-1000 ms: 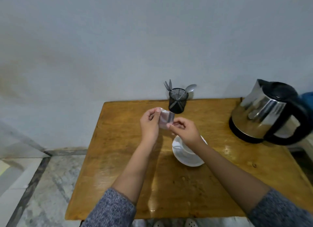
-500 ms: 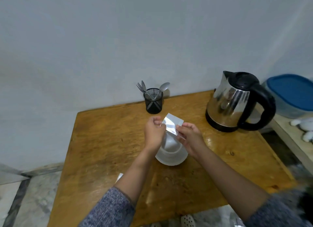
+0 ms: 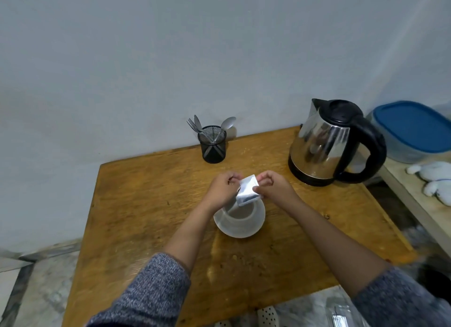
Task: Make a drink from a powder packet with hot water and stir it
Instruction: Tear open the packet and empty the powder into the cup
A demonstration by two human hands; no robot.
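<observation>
A small silvery powder packet (image 3: 247,190) is held tilted just above a white cup (image 3: 240,216) that stands on a white saucer (image 3: 238,230) in the middle of the wooden table (image 3: 151,204). My left hand (image 3: 220,188) pinches the packet's left edge and my right hand (image 3: 274,186) pinches its upper right corner. The packet's lower end points down at the cup's mouth. A steel electric kettle (image 3: 327,143) with a black handle stands at the back right of the table. Spoons and a fork stick out of a black mesh holder (image 3: 214,143) at the back.
The table stands against a pale wall. To the right a lower shelf carries a blue-lidded container (image 3: 412,128) and a white soft toy (image 3: 436,180). Tiled floor (image 3: 36,290) shows at the left, and slippers (image 3: 267,315) below the table's front edge.
The view has swung left and down, so the kettle and cup sit more centrally. Both hands have brought the packet from in front of the holder down over the cup and tilted it.
</observation>
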